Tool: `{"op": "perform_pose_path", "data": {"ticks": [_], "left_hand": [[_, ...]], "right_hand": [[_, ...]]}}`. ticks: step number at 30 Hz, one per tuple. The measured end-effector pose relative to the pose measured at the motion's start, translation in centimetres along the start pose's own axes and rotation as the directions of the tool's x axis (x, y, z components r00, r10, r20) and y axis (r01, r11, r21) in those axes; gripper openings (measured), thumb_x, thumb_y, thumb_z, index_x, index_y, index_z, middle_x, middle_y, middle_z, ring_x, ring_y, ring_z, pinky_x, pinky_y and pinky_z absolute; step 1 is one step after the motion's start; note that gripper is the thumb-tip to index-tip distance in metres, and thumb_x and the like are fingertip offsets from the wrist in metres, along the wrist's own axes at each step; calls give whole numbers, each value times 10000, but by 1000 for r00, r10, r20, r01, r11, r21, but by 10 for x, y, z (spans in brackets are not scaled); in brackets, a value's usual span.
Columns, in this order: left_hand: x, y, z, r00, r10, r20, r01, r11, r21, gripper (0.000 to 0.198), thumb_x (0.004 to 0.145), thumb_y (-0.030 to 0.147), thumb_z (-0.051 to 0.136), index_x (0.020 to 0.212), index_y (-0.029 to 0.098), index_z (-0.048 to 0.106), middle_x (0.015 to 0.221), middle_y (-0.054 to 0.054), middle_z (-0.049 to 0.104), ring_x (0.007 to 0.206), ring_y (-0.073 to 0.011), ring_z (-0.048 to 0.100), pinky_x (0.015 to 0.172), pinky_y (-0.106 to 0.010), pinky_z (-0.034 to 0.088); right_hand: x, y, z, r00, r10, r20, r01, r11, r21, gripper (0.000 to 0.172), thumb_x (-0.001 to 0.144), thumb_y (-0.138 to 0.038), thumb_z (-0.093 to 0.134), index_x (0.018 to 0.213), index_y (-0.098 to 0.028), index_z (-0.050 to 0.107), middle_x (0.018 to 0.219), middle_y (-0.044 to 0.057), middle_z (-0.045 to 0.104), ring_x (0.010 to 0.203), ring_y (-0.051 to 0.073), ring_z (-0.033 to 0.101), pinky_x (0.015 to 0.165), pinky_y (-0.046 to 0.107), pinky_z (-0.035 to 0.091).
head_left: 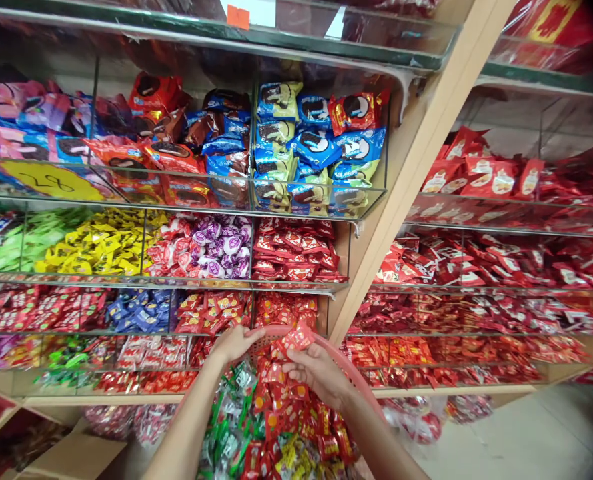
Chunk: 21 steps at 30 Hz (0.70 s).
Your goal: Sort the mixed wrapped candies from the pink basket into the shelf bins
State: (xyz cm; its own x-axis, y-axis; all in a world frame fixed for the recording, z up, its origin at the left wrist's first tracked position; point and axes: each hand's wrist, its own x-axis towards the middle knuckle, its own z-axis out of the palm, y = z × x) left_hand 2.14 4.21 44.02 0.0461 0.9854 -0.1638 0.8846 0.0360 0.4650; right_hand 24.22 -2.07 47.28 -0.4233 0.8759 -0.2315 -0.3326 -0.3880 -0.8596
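Observation:
A pink plastic basket [347, 371] full of wrapped sweets in red, green and yellow sits low in the middle, in front of the shelves. My left hand [235, 343] is closed on the basket's far rim. My right hand [317, 371] reaches into the basket and pinches several red candy packets [296, 340] near the rim. Just beyond the hands is a glass compartment of similar red sweets [285, 310].
Tiered glass shelves [176, 283] hold sorted sweets: blue and red biscuit packs on top, yellow, green, purple and red candies below. A slanted wooden post [401, 180] divides them from a right rack of red packets [501, 267]. A cardboard box [71, 457] stands bottom left.

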Motion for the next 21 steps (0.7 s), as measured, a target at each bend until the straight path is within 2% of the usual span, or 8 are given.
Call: {"op": "perform_pose_path", "data": {"ticks": [4, 9, 15, 17, 21], "left_hand": [[1, -1, 1, 1000, -18, -15, 19, 1000, 16, 689, 661, 831, 275, 564, 206, 547, 506, 2, 527, 498, -157, 490, 500, -241, 266], [-2, 3, -2, 1000, -25, -10, 26, 999, 38, 693, 659, 842, 258, 565, 213, 535, 550, -9, 565, 536, -172, 523, 507, -240, 279], [-5, 7, -6, 999, -40, 1, 40, 998, 39, 690, 667, 833, 254, 586, 216, 552, 579, -19, 589, 573, -192, 564, 524, -245, 305], [-6, 8, -7, 999, -45, 2, 45, 998, 37, 690, 667, 832, 254, 587, 215, 550, 572, -21, 583, 574, -194, 568, 529, -245, 309], [-7, 9, -8, 999, -51, 1, 51, 998, 38, 684, 667, 835, 254, 585, 215, 533, 575, -27, 588, 586, -206, 578, 533, -245, 313]], "right_hand": [[-4, 2, 3, 1000, 3, -19, -2, 1000, 25, 256, 685, -336, 739, 828, -157, 624, 835, 28, 690, 603, 77, 638, 559, 161, 484], [-8, 7, 3, 991, 42, -128, -26, 992, 126, 310, 688, -438, 716, 730, -174, 559, 630, -28, 602, 588, 105, 636, 543, 193, 477], [-12, 15, 0, 980, 81, -181, -48, 982, 181, 393, 704, -575, 634, 694, -196, 530, 590, -34, 540, 555, 103, 580, 481, 202, 409], [-12, 19, -6, 970, 42, -241, -14, 993, 115, 393, 714, -583, 613, 641, -208, 524, 532, -39, 502, 497, 99, 515, 446, 213, 358], [-8, 25, -24, 906, -113, -407, 24, 976, -217, 507, 730, -615, 551, 448, -211, 438, 407, -28, 414, 395, 99, 356, 422, 260, 284]]}}
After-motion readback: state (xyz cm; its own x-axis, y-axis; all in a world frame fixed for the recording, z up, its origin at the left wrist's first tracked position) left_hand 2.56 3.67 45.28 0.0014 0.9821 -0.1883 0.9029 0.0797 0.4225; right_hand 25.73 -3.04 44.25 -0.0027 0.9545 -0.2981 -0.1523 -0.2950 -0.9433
